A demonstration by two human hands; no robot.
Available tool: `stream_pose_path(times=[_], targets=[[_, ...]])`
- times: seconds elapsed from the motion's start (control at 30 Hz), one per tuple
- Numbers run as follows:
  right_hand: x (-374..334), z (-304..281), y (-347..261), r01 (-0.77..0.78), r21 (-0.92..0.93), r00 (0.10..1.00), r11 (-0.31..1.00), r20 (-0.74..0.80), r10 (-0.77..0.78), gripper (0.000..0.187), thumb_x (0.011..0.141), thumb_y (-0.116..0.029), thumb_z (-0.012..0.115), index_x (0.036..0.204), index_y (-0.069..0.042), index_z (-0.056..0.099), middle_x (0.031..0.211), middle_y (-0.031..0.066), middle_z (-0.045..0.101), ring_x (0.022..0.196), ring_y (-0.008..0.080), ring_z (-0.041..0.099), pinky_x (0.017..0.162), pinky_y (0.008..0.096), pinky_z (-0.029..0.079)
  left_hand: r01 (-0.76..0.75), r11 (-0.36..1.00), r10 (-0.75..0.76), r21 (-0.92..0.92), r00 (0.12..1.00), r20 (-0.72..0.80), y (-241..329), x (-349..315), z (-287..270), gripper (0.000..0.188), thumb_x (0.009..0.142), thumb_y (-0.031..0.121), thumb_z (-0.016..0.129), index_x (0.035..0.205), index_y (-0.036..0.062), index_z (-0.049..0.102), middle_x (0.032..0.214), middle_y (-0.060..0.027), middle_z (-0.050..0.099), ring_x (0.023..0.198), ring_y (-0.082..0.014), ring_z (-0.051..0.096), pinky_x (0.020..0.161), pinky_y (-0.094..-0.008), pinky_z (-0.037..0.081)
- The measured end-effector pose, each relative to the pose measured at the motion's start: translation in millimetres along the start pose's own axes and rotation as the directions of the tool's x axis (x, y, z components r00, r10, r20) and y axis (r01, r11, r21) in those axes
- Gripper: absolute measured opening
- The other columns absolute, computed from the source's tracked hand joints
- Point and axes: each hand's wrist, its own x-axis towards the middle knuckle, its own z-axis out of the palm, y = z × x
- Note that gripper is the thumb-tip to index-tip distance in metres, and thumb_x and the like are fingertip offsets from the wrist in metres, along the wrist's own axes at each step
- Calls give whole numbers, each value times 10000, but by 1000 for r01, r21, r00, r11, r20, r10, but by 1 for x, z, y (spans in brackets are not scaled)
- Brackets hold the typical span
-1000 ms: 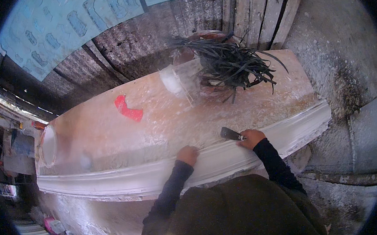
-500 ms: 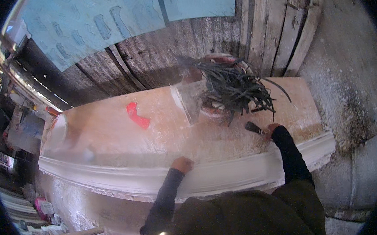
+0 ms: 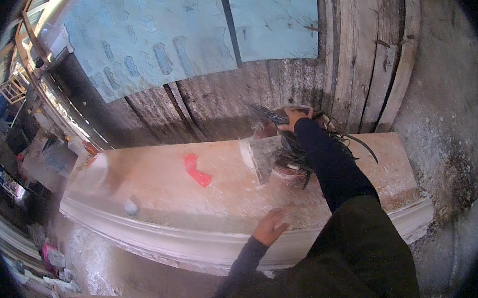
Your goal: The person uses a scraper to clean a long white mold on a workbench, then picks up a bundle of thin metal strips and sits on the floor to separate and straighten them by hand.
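The right hand has reached tangled, ribbon-like black strips.

A loose tangle of narrow black strips sits at the far right of the tabletop, its middle partly hidden from view; some ends jut toward the far left, and one long strand curves out to the right. A long white moulding, ridged lengthwise, runs left to right along the near edge, its surface whitish and smooth-looking.
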Motion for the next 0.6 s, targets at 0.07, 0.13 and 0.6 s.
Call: stream_pose_path(times=[0.07, 0.13, 0.6], targets=[[3, 3, -7, -79, -79, 992, 994, 95, 86, 452, 818, -369, 479, 1219, -185, 376, 1103, 82, 509, 1045, 259, 448, 977, 574, 6, -30, 997, 28, -69, 999, -24, 35, 8, -18, 431, 723, 79, 592, 1136, 63, 470, 1095, -133, 500, 996, -273, 480, 843, -352, 386], [1, 4, 4, -94, -116, 994, 989, 53, 100, 448, 819, -382, 473, 1211, -186, 385, 1093, 88, 513, 1029, 260, 459, 982, 573, 4, 63, 981, -45, -183, 994, 97, 42, 10, -31, 518, 737, 80, 588, 1214, 74, 389, 1154, -140, 452, 1060, -262, 438, 877, -316, 364], [-330, -98, -49, 510, 631, 829, 585, -542, -138, 395, 713, -14, 488, 1096, 43, 408, 1080, 182, 454, 1035, 265, 433, 894, 320, 310, -282, 941, 306, -189, 946, 110, 90, 63, 8, 598, 688, 231, 639, 1184, 28, 374, 1165, -176, 401, 1114, -319, 355, 948, -370, 261]])
